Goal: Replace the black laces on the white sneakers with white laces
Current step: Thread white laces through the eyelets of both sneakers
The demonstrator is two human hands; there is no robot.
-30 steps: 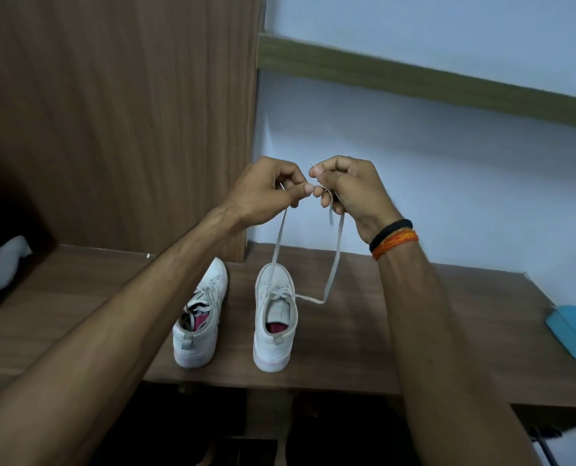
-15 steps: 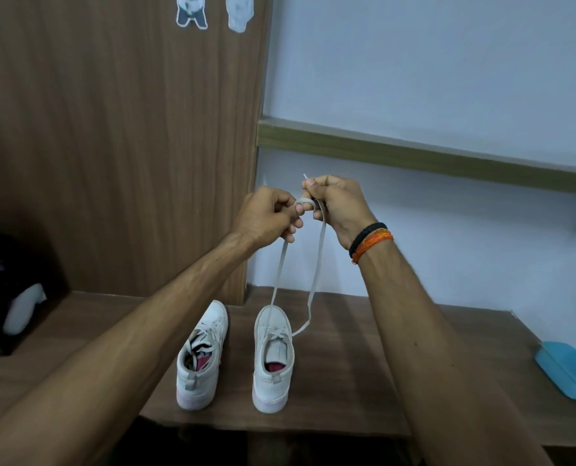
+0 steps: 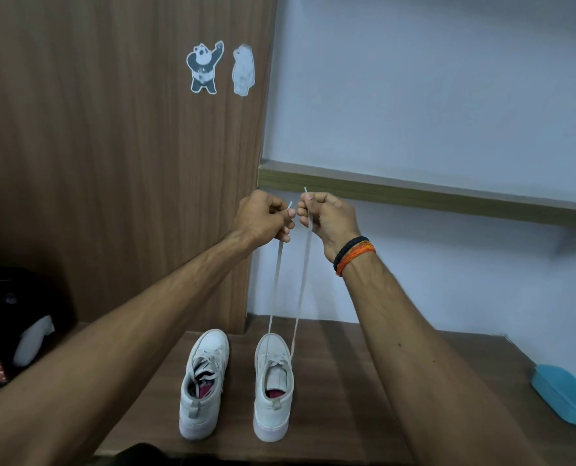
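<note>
You've got your left hand (image 3: 266, 215) and right hand (image 3: 327, 216) each pinching an end of the white lace (image 3: 300, 284) high above the right-side sneaker (image 3: 273, 385), evening it out I'd guess, so next comes threading the upper eyelets.

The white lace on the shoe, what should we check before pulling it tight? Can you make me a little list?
1. Each hand holds one end: ok. The left hand pinches one end and the right hand pinches the other.
2. Ends level: ok, roughly; both tips of the white lace poke up at nearly the same height.
3. Strands not twisted together: ok; the two run down side by side, apart.
4. Lace goes into the right sneaker: ok, at its front eyelets.
5. Shoe flat on the wooden table: ok.
6. Left sneaker fully laced: cannot tell; its laces look loose.
</note>
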